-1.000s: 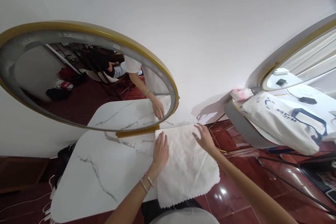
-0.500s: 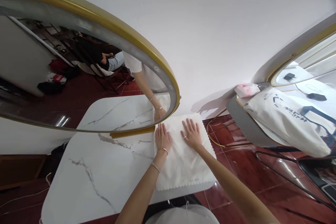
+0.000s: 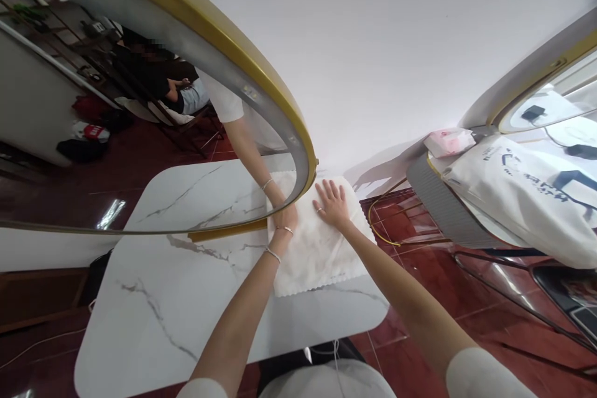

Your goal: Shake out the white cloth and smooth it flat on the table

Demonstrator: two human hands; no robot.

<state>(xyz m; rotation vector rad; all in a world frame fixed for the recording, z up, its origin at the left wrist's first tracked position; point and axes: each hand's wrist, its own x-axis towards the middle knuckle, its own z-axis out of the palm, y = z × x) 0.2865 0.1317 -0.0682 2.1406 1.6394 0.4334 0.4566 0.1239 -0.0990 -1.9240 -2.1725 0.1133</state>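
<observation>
A white cloth [image 3: 305, 267] with a scalloped edge lies spread over the right part of a marble-patterned white table [image 3: 186, 298]. My right hand [image 3: 333, 205] rests flat on its far right part, fingers spread, a ring on one finger. My left hand [image 3: 284, 221] is at the cloth's left side, just by the lower rim of a round gold-framed mirror [image 3: 280, 93]. That rim hides its fingers, so their pose does not show. The cloth has soft wrinkles between my hands.
To the right, a chair [image 3: 433, 211] bears a white printed bag [image 3: 527, 199] and a pink-and-white packet [image 3: 448, 142]. A second gold-rimmed mirror [image 3: 536, 90] stands behind it. The first mirror overhangs the table and reflects a seated person. Red tiles [image 3: 410, 286] cover the floor.
The cloth has shifted away from me toward the wall, with both hands on it, baring more of the table's near edge. My left fingers have gone out of sight behind the mirror rim.
</observation>
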